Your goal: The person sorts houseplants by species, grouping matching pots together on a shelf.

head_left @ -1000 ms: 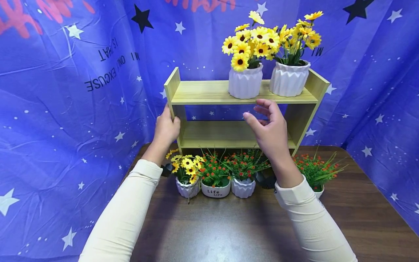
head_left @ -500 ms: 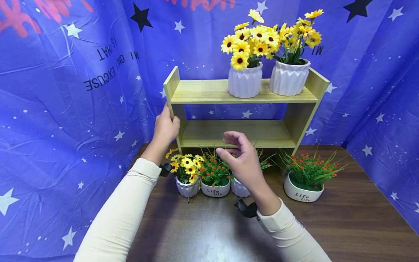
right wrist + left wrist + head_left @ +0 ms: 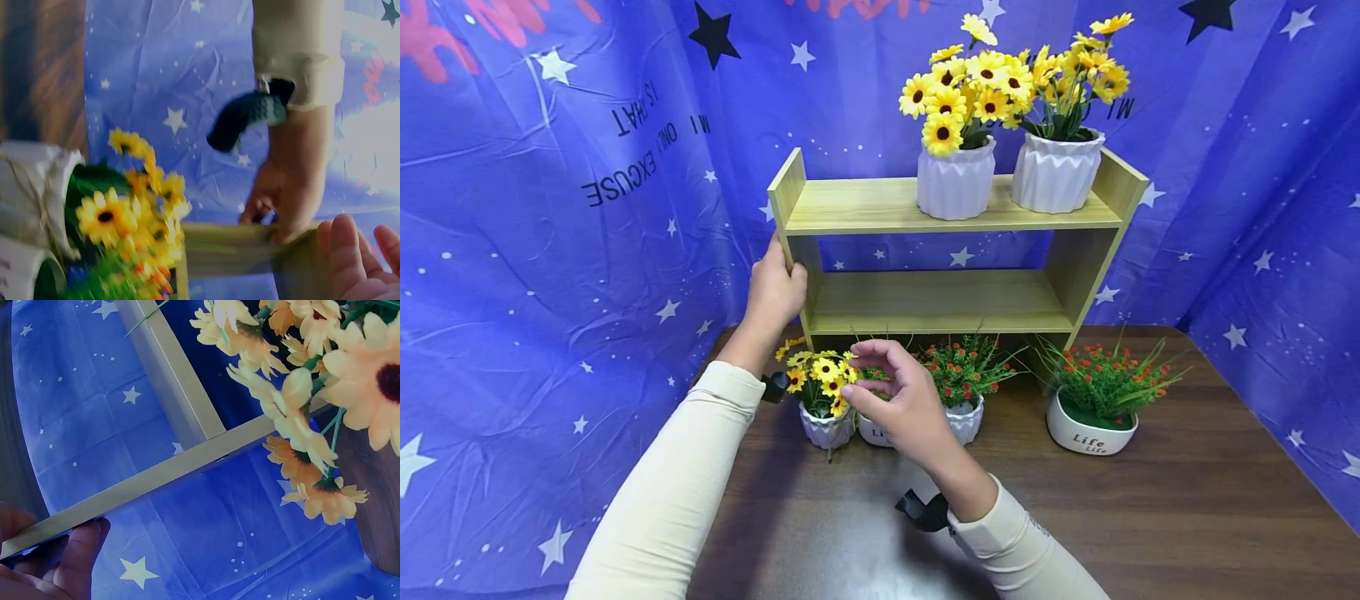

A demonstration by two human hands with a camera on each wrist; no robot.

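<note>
My left hand grips the left side panel of a light wooden shelf; in the left wrist view its fingers lie on both sides of the board. My right hand, empty with fingers loosely bent, hovers beside the yellow daisies in a white pot. In the head view it partly hides an oval "Life" pot. To its right stands a pleated white pot with red-flowered grass. The right wrist view shows the daisies and a string-tied pot.
Two white pots of yellow daisies stand on the top shelf, toward its right. Another "Life" pot with red flowers stands on the brown table at right. A blue starry curtain hangs behind and beside.
My right hand has moved down and left, from in front of the upper shelf to beside the lower-left daisies. My left hand keeps its grip on the side panel.
</note>
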